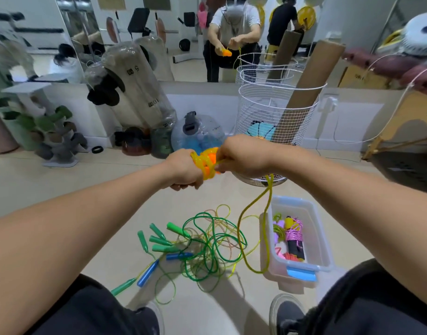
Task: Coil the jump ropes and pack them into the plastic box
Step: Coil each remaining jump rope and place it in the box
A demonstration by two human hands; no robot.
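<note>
Mid-coil: left hand (pixel 183 169) grips orange handles wrapped in light, springy yellow plastic jump rope (pixel 206 163); right hand (pixel 239 154) pinches its slippery tail, dangling beside the clear plastic box (pixel 321 240) on the floor.

Yellow rope (pixel 268 201), orange handles (pixel 208 160). Floor pile (pixel 207 247): green and blue handles, green, yellow, pinkish cords. Clear box (pixel 321 247), blue latch (pixel 300 274); purple coil (pixel 295 234) inside. White wire basket (pixel 275 112).

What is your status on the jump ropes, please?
Left hand grips orange handles, yellow rope coiled round it; right hand pinches the strand. Plastic box part-filled. Tangled ropes on floor remain.
</note>
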